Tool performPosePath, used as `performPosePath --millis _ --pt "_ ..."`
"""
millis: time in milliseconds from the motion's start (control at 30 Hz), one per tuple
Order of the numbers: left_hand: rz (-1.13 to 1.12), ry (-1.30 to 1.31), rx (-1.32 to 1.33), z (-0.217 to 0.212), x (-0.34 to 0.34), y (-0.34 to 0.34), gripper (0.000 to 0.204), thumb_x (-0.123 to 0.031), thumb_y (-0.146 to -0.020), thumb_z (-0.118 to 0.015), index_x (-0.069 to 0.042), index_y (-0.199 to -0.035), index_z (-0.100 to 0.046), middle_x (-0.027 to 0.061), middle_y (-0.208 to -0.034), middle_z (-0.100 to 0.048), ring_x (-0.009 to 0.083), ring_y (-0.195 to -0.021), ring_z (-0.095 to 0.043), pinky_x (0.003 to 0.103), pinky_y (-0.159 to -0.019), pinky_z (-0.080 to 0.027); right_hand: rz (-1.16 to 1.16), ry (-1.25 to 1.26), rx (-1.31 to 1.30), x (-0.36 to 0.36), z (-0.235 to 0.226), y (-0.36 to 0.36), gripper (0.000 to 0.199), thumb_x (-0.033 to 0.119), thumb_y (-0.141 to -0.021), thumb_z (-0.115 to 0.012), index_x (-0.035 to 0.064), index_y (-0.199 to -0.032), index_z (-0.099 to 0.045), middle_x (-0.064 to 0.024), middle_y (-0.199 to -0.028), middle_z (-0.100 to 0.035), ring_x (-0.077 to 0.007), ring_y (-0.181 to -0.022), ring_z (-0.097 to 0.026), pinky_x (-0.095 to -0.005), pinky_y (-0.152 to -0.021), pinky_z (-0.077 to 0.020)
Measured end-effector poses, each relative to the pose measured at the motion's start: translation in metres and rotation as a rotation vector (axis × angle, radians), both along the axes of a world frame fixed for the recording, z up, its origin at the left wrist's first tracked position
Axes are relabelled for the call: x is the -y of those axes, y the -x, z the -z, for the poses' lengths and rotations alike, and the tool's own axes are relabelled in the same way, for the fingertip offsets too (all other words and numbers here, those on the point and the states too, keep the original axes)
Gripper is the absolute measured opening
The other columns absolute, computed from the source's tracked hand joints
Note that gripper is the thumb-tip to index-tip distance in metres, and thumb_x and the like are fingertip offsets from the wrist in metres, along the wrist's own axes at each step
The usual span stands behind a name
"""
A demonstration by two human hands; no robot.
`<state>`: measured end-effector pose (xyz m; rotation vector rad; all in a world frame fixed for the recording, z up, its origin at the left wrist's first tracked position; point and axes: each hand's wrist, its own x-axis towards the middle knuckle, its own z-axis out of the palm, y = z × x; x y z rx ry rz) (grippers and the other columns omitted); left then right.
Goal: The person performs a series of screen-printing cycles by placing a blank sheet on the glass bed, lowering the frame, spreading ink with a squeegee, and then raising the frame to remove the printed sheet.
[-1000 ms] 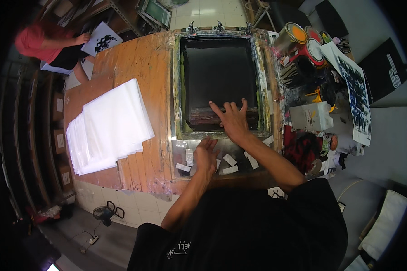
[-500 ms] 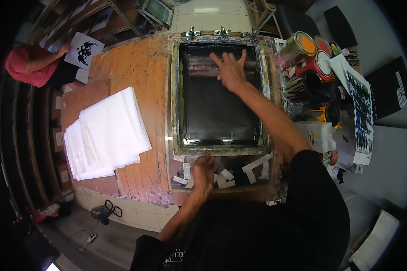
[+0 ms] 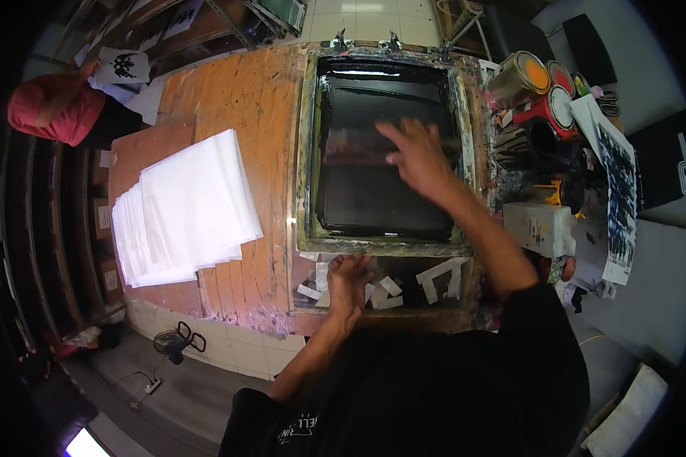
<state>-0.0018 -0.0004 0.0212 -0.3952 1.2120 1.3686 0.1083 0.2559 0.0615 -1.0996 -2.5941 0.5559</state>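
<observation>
Right hand point(image 3: 421, 161) holding blurred bar-shaped squeegee point(image 3: 352, 147), glossy black ink point(image 3: 373, 199), left hand point(image 3: 348, 286) at crusted frame point(image 3: 400, 248), grip unclear

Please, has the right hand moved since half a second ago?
Yes: judged against the screen frame, the right hand has come nearer to the person, from near the far end to about its middle.

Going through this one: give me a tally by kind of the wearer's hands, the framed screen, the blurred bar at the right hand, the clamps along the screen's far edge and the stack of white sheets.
Left hand and right hand: 2
Framed screen: 1
Blurred bar: 1
Clamps: 3
Stack of white sheets: 1
Total: 8, the stack counted as one
</observation>
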Motion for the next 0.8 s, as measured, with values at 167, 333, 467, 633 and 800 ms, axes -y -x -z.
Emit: performPosePath --millis 167,333,467,633,800 --pt "-0.023 -0.221 -0.033 -0.040 -0.004 0.008 0.016 -0.003 -0.091 -0.065 -0.005 -0.104 -0.055 0.0103 -0.102 -0.064 0.0248 -0.100 -0.067 0.041 -0.096 -0.050 0.075 -0.209 -0.115 0.102 -0.044 -0.014 0.048 -0.003 -0.076 -0.067 0.0083 -0.123 -0.064 -0.0128 -0.104 -0.063 -0.0326 -0.103 -0.057 -0.0478 -0.091 -0.0373" --pt "0.024 -0.588 -0.148 -0.101 -0.039 0.024 0.012 -0.007 -0.096 -0.058 0.003 -0.103 -0.059 0.0181 -0.104 -0.070 0.0287 -0.101 -0.069 0.042 -0.103 -0.049 0.164 -0.521 -0.237 0.094 -0.113 -0.009 0.045 -0.001 -0.075 -0.062 0.0082 -0.118 -0.071 -0.0097 -0.107 -0.067 -0.0312 -0.097 -0.059 -0.0465 -0.088 -0.0407" --pt "0.269 -0.595 -0.557 -0.084 -0.082 0.069 0.034 -0.023 -0.103 -0.051 0.009 -0.102 -0.063 0.0228 -0.098 -0.073 0.0330 -0.094 -0.071 0.044 -0.102 -0.047 0.105 -0.907 -0.326 0.024 -0.160 -0.004 0.040 0.006 -0.081 -0.065 0.0112 -0.120 -0.073 -0.0077 -0.107 -0.069 -0.0280 -0.092 -0.060 -0.0410 -0.085 -0.0444" --pt "0.715 0.368 -1.462 0.038 -0.129 0.119 0.049 -0.042 -0.095 -0.068 0.005 -0.107 -0.066 0.0209 -0.098 -0.068 0.0350 -0.088 -0.067 0.043 -0.091 -0.049 0.103 -0.966 -0.359 -0.015 -0.221 0.019 0.027 -0.001 -0.086 -0.065 0.0057 -0.111 -0.072 -0.0160 -0.091 -0.071 -0.0308 -0.089 -0.068 -0.0438 -0.079 -0.0522" --pt "0.970 0.300 -1.651 0.061 -0.135 0.117 0.044 -0.036 -0.094 -0.074 0.006 -0.107 -0.067 0.0172 -0.099 -0.067 0.0321 -0.090 -0.068 0.045 -0.082 -0.054 0.001 -1.014 -0.603 -0.067 -0.219 0.028 0.030 -0.006 -0.084 -0.067 0.0003 -0.113 -0.072 -0.0145 -0.088 -0.073 -0.0264 -0.087 -0.069 -0.0415 -0.082 -0.0537"
